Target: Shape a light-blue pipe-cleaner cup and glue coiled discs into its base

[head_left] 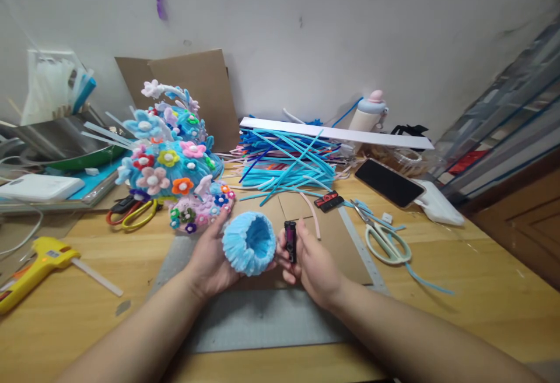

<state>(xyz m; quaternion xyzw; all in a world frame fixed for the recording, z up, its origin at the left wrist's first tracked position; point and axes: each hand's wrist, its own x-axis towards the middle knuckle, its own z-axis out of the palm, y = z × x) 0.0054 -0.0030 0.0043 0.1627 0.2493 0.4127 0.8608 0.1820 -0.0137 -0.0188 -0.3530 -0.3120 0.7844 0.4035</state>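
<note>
Starting at your left, the yellow glue gun [39,260] lies well apart on the wooden table [459,266]. The flower bouquet [175,167] stands just behind your left hand [210,260], so mind your knuckles against its petals. That hand is cupped round the side of the blue fuzzy cup [249,243], which is held tipped above the grey mat [262,319] with its mouth towards you. Grip it lightly, I'd judge: a squeeze would pull the rim out of round. Your right hand [310,260] pinches a small black tool [290,242] upright between thumb and fingers (it looks like a lighter, though I can't be sure), just beside the rim. Let only its tip meet the fuzz, in short touches. The scissors [387,243] lie near at right.
</note>
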